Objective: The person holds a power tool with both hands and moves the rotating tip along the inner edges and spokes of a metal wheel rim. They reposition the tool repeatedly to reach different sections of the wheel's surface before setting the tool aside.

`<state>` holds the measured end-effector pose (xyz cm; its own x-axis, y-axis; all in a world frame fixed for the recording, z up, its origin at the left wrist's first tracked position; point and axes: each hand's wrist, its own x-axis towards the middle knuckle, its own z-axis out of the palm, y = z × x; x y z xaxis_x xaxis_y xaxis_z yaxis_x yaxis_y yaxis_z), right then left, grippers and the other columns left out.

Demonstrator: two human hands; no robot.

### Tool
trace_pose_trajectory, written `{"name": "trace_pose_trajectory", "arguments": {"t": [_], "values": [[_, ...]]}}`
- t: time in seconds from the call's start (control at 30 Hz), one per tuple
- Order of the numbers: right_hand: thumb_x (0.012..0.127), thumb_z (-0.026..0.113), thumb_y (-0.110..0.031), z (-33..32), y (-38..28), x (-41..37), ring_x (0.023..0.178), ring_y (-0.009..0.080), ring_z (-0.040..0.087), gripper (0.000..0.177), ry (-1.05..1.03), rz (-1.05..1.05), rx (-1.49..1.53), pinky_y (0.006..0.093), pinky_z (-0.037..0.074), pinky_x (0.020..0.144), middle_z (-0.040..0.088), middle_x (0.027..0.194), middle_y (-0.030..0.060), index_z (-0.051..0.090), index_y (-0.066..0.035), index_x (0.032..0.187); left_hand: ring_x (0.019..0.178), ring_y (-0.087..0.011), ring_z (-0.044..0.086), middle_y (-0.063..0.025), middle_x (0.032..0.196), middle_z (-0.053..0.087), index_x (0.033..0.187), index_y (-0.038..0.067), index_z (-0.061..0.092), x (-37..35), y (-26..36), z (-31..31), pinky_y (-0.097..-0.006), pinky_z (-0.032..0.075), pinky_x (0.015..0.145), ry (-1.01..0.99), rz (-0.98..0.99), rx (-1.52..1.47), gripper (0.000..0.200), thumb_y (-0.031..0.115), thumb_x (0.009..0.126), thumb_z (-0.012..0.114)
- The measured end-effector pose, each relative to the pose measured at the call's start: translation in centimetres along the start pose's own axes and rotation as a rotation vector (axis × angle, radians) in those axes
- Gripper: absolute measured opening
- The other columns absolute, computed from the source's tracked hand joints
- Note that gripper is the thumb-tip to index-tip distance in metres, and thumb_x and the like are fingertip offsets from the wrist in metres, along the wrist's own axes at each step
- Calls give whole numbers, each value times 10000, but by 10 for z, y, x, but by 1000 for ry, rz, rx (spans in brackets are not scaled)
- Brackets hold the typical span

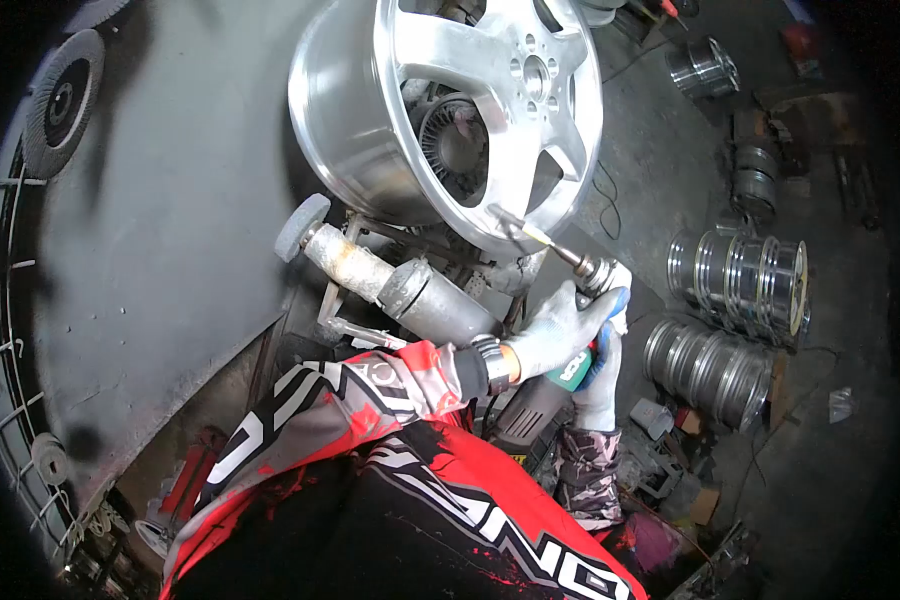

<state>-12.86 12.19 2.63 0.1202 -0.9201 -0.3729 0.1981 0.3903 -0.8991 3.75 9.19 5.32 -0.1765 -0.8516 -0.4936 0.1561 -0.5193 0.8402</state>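
An alloy wheel rim [420, 120] with bare, shiny spokes stands tilted on a frame in front of me. Both my hands wear light gloves with blue patches and hold a die grinder [570, 370] with a green and grey body. My left hand [560, 330], with a watch at the wrist, is wrapped round its front part. Lower down, my right hand [598, 385] in a camouflage cuff grips the body. The slender shaft [567, 256] points up at the rim's lower edge. Its tip is blurred against the metal, so contact is hard to tell.
A bench motor [435, 300] with a grey abrasive wheel [302, 228] stands left of my hands. A grey panel [190, 130] fills the left side. Several rims [738, 285] lie in rows on the floor at right. A flap disc [63, 102] hangs at upper left.
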Motion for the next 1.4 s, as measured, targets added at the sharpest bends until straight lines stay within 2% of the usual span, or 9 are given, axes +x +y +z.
{"name": "trace_pose_trajectory", "arguments": {"t": [0.17,0.33,0.43,0.57,0.9,1.03,1.1,1.23,1.4], "values": [[1049,507,-363,16,-26,42,1150,204,626,495,-5,-89,-89,363,496,1010,611,1308,116,502,-3,1390,1050,-420,653,-313,1067,662,1230,-109,578,43,11,-8,-437,500,919,-16,105,90,918,737,877,553],[1022,586,-273,48,-55,36,1061,169,643,426,34,-127,-192,327,528,925,626,1237,106,521,4,1339,881,-360,640,-222,955,598,1383,117,517,54,-5,-6,-446,507,775,17,430,263,380,208,1014,517],[985,636,-179,54,-58,15,1139,198,606,519,73,-112,-270,347,502,982,592,1294,121,431,-8,1430,920,-366,629,-211,995,598,1407,134,513,15,15,-15,-434,501,810,-108,174,-172,399,170,1009,500],[931,695,-155,46,-55,-1,1218,213,555,641,85,-71,-393,359,464,1031,562,1324,134,371,-16,1466,1041,-369,603,-233,1158,566,1466,142,474,4,-30,-3,-421,488,916,38,628,151,438,196,1032,473],[987,645,-196,84,-76,27,1162,199,601,570,70,-205,-408,338,493,991,568,1334,123,393,-16,1466,981,-156,640,-126,1036,687,1232,-1,637,27,19,-31,-330,510,871,-151,247,-434,527,469,1006,555],[933,694,-135,85,-74,3,1216,210,542,633,120,-124,-422,357,445,1039,552,1325,136,372,-12,1464,1055,-169,630,-126,1103,679,1294,13,616,15,-15,-11,-318,492,940,143,725,-47,515,443,1016,560],[926,699,-142,85,-74,1,1225,214,534,654,126,-91,-401,360,440,1044,549,1329,139,361,-9,1470,1081,-175,625,-131,1128,678,1307,-1,605,11,-9,-7,-317,480,966,-83,184,-566,531,442,1017,558],[928,701,-150,85,-73,11,1214,212,544,656,117,-83,-391,355,440,1042,541,1343,154,363,-3,1470,1028,-158,634,-107,1076,685,1239,-35,630,14,-1,-22,-312,498,902,-20,479,-308,605,516,1005,544],[990,631,-157,78,-71,17,1141,199,615,539,96,-192,-462,349,506,980,581,1313,122,394,-16,1452,996,-167,648,-118,1053,694,1217,-28,638,10,23,-38,-319,506,885,-155,239,-409,578,502,1011,538]]}}
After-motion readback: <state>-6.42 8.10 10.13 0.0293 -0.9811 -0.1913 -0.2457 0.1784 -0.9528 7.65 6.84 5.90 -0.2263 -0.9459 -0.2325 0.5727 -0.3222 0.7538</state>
